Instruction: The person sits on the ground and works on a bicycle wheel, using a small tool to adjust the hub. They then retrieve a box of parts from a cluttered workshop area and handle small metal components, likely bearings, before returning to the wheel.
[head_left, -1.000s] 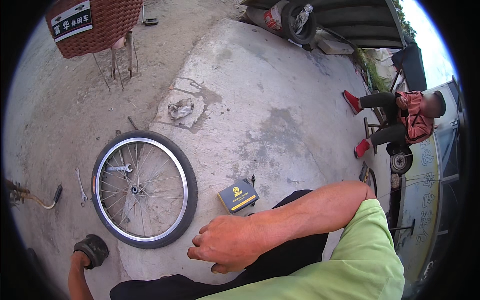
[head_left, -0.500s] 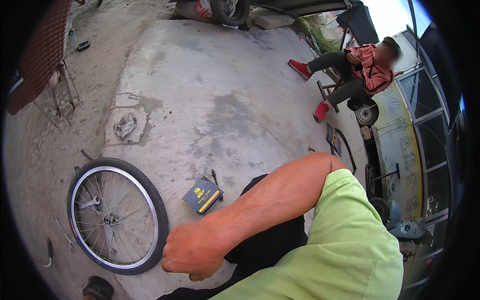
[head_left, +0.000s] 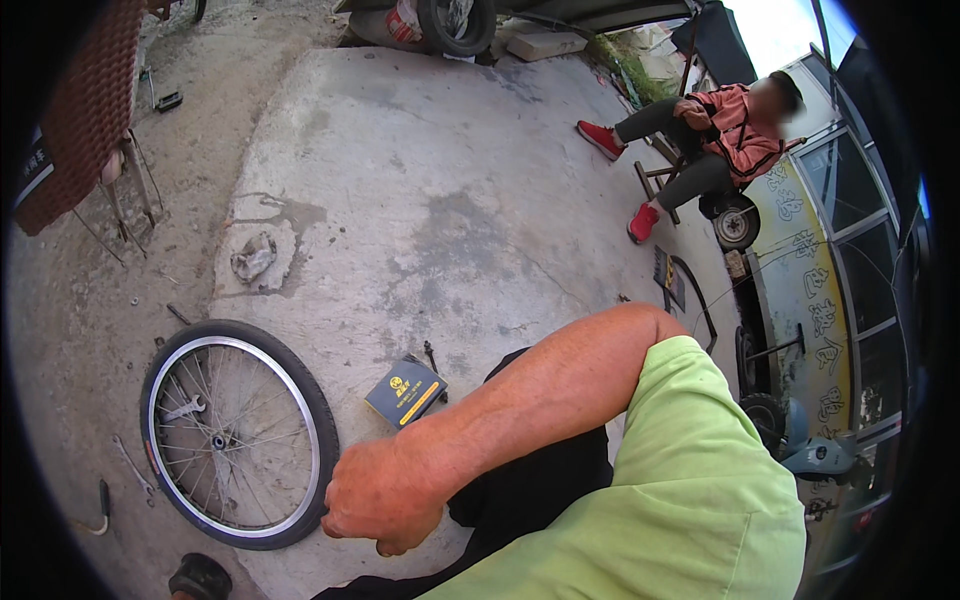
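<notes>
The right hand [head_left: 388, 495] is positioned palm down with the fingers curled inward, beside the lower right section of the bicycle wheel [head_left: 219, 441]. Its palm side is hidden; whether it grips anything, or contacts the tyre [head_left: 326, 440], cannot be determined. The left hand is out of view and its state cannot be determined. The wheel lies flat on the ground [head_left: 385, 140], black tyre fitted around a silver rim, with the hub at the centre of the spokes. One open-ended spanner [head_left: 185, 408] lies within the rim outline; a second spanner [head_left: 133, 466] lies outside the tyre, to the left. A dark grey box with a yellow stripe [head_left: 404, 391] rests just beyond the right wrist, to the right of the wheel. A slender black part [head_left: 429, 354] projects behind the box. At upper right, a person in a pink jacket [head_left: 745, 140] sits facing the work area.
</notes>
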